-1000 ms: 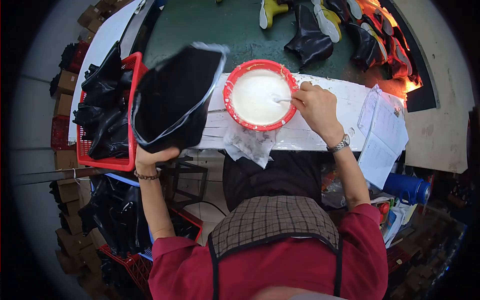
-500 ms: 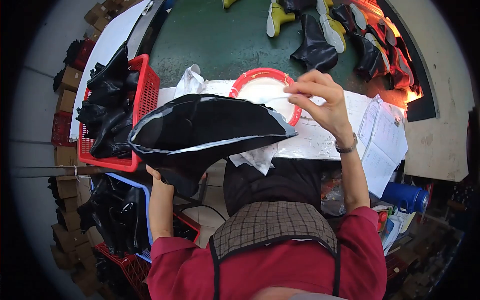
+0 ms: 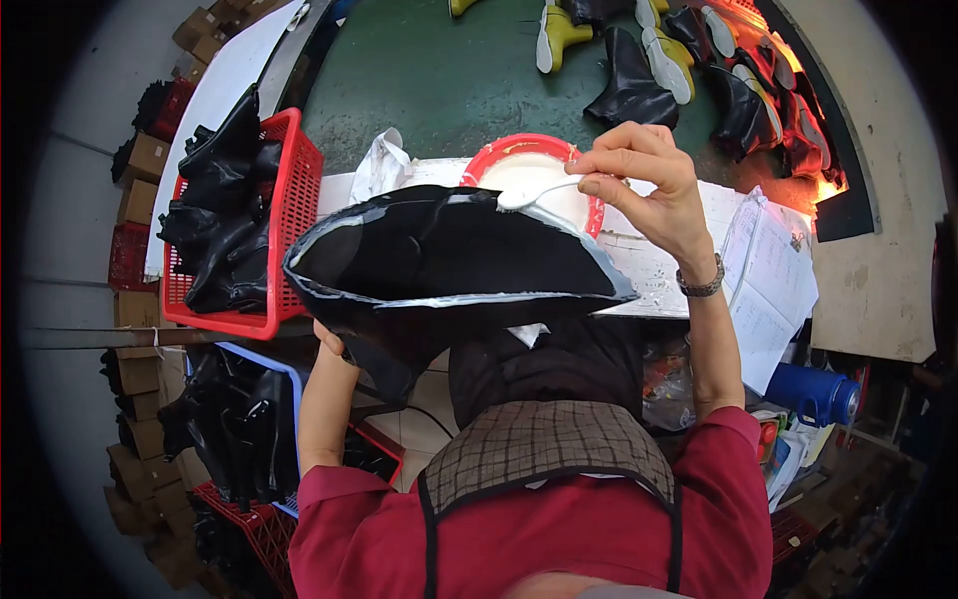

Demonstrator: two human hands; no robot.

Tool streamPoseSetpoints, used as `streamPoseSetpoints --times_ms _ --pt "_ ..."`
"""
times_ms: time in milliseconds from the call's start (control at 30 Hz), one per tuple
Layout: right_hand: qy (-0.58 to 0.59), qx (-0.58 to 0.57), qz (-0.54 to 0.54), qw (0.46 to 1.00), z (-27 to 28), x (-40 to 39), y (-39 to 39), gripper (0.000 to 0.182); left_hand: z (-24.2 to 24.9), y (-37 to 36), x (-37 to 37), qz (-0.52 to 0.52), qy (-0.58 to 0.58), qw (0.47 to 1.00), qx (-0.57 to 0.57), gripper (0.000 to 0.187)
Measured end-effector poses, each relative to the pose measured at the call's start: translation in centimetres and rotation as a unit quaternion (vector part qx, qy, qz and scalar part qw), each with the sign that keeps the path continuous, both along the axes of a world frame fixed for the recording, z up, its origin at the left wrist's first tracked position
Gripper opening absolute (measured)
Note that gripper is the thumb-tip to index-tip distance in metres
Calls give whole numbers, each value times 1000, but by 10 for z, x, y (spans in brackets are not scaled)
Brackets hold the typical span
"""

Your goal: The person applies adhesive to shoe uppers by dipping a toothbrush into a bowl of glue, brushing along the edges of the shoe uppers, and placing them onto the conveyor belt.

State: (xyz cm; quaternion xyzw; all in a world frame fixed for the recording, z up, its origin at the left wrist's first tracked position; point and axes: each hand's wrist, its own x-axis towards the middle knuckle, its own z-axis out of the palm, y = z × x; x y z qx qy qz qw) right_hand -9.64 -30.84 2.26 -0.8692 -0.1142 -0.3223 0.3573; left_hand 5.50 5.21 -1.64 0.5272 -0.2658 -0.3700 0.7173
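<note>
A black boot upper (image 3: pixel 439 250) is held sole side up, and a band of wet white paste runs along its edge. My left hand (image 3: pixel 329 341) grips it from below at the left, most of its fingers hidden behind the black material. Between the pinched fingers of my right hand (image 3: pixel 639 190) is a small white brush (image 3: pixel 517 200), its head touching the far edge of the upper. Just behind stands a red bowl (image 3: pixel 524 143) of white paste, partly covered by the upper and the brush.
A red basket (image 3: pixel 299 190) of black boot uppers stands at left, above a blue crate (image 3: pixel 296 399) holding more. Finished-looking black boots (image 3: pixel 631 85) and yellow boots (image 3: pixel 566 32) lie on the green table (image 3: pixel 419 80). Written papers (image 3: pixel 768 270) and a blue flask (image 3: pixel 813 394) are at right.
The upper has shifted right and slightly toward me with my left hand. My right hand has moved slightly right, and the brush head now shows clearly on the upper's far edge.
</note>
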Motion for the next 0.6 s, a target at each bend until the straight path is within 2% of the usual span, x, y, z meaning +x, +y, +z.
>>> streamPoseSetpoints --times_ms 467,600 --pt "52 -62 93 992 24 21 8 15 3 -64 -19 -10 51 999 -1 86" --pt "14 -54 134 989 22 39 22 16 7 -83 -26 -22 57 998 -6 86"
